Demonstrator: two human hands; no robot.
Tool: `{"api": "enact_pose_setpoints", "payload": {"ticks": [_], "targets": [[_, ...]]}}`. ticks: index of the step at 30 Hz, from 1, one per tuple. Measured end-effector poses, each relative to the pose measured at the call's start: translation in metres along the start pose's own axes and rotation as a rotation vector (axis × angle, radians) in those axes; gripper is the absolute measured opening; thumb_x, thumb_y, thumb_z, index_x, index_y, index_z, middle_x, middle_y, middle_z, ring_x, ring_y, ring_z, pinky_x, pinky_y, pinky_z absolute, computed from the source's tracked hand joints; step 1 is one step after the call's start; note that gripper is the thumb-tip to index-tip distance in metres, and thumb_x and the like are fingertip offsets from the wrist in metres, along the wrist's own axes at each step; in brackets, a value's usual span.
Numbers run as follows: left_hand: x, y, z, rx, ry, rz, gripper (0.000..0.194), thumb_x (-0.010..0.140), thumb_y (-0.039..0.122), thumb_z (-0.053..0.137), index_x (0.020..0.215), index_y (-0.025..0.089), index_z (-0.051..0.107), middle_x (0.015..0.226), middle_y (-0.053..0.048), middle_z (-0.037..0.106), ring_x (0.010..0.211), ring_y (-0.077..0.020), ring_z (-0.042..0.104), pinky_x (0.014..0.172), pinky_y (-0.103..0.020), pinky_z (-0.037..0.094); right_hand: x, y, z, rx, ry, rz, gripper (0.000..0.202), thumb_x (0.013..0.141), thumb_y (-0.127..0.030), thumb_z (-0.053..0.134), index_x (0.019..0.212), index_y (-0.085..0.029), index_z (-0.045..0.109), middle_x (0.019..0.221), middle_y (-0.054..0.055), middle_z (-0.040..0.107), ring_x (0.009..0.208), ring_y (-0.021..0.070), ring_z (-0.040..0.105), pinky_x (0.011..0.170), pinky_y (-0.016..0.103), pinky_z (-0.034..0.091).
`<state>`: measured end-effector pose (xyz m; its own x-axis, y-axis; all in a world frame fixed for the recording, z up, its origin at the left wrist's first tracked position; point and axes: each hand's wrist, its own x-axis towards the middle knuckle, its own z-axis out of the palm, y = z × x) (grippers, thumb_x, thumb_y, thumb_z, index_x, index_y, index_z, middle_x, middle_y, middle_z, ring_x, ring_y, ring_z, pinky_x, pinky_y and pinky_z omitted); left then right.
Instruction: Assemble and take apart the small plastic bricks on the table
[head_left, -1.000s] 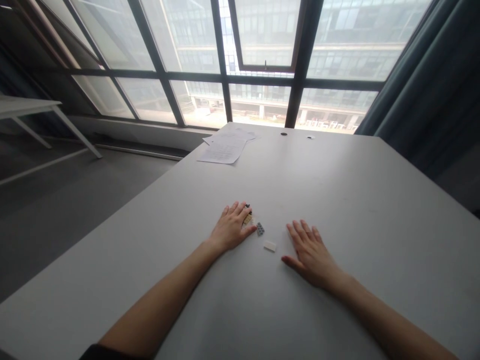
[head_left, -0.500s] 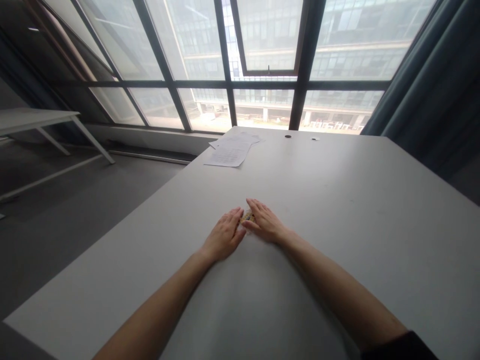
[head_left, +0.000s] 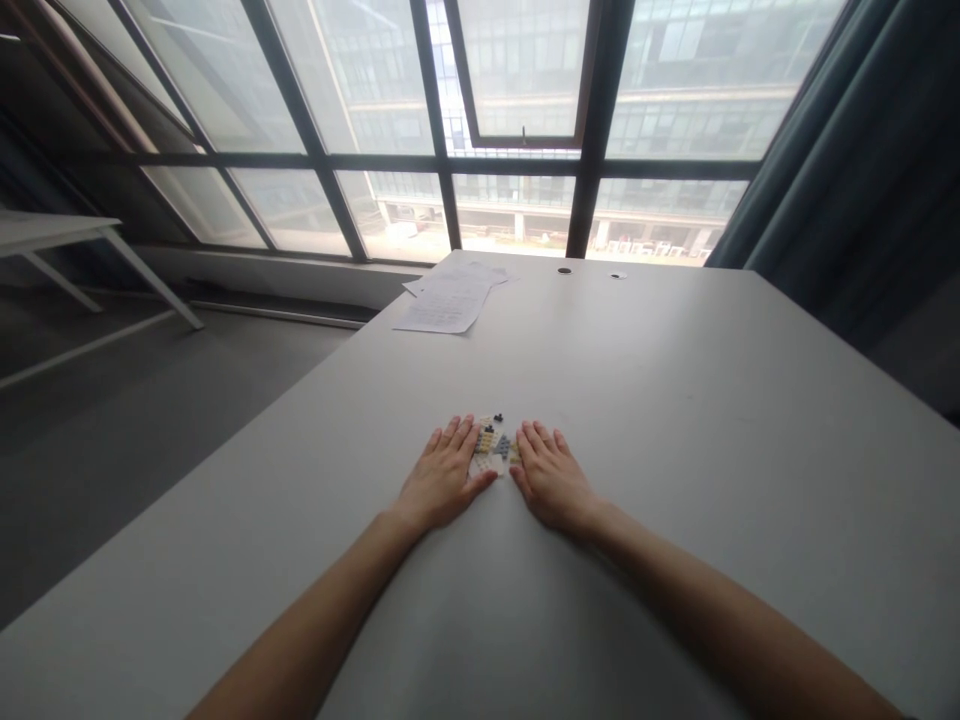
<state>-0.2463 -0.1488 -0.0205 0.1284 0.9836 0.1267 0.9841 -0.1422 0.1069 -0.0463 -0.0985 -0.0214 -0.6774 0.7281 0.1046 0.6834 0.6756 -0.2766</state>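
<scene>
Small building bricks lie in a loose cluster between my two hands on the white table [head_left: 300, 560]. Yellow bricks [head_left: 486, 442], grey-blue bricks [head_left: 502, 446] and white bricks [head_left: 484, 464] show there, with a black brick [head_left: 498, 418] at the far side. My left hand [head_left: 442, 470] lies flat with its fingers stretched out, its edge touching the cluster's left side. On the right side my right hand [head_left: 551, 475] is flat too, fingers slightly spread, beside a pale yellow brick [head_left: 514, 453]. Parts of the cluster may be hidden under the fingers.
Printed paper sheets [head_left: 446, 300] lie toward the table's far left corner. Two cable holes, one a dark cable hole [head_left: 564, 271], sit near the far edge. Another white table [head_left: 56, 228] stands at left. Windows and a blue curtain [head_left: 810, 190] are beyond.
My hands have moved apart, the right one shifting to the right and flattening. More of the bricks between them now shows. The whole view has shifted slightly.
</scene>
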Motion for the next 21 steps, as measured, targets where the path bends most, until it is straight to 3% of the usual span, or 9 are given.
{"api": "enact_pose_setpoints", "payload": {"ticks": [6, 12, 18, 21], "targets": [[-0.005, -0.001, 0.002, 0.014, 0.026, -0.047, 0.077, 0.088, 0.06, 0.037, 0.146, 0.011, 0.023, 0.152, -0.016, 0.024, 0.142, -0.0283, 0.017, 0.114, -0.046, 0.018, 0.028, -0.009, 0.001, 0.043, 0.012, -0.062, 0.054, 0.094, -0.031, 0.033, 0.142, -0.005, 0.034, 0.15, 0.016, 0.03, 0.141, 0.0279, 0.022, 0.114, 0.046, 0.015], [-0.007, 0.008, 0.004, -0.003, 0.028, -0.075, 0.096, 0.075, 0.071, 0.048, 0.146, 0.013, 0.021, 0.152, -0.017, 0.024, 0.141, -0.033, 0.018, 0.113, -0.049, 0.018, 0.024, -0.005, -0.005, 0.09, 0.016, -0.04, 0.059, 0.093, -0.032, 0.035, 0.145, -0.006, 0.027, 0.15, 0.015, 0.031, 0.14, 0.0257, 0.025, 0.114, 0.043, 0.018], [0.011, 0.023, 0.006, -0.019, 0.057, -0.119, 0.078, 0.085, 0.058, 0.045, 0.145, 0.012, 0.026, 0.152, -0.017, 0.026, 0.14, -0.0327, 0.022, 0.113, -0.048, 0.021, -0.004, 0.005, -0.015, 0.013, 0.056, -0.003, 0.049, 0.092, -0.026, 0.04, 0.137, -0.006, 0.042, 0.145, 0.018, 0.039, 0.136, 0.0267, 0.031, 0.112, 0.042, 0.019], [0.021, 0.023, 0.003, -0.009, 0.052, -0.073, 0.065, 0.088, 0.053, 0.043, 0.143, 0.021, 0.032, 0.152, -0.011, 0.028, 0.14, -0.033, 0.023, 0.111, -0.052, 0.022, -0.012, 0.006, -0.02, 0.001, 0.107, 0.001, 0.037, 0.092, -0.023, 0.042, 0.127, -0.013, 0.053, 0.135, 0.014, 0.052, 0.128, 0.0237, 0.042, 0.109, 0.039, 0.025]]}}
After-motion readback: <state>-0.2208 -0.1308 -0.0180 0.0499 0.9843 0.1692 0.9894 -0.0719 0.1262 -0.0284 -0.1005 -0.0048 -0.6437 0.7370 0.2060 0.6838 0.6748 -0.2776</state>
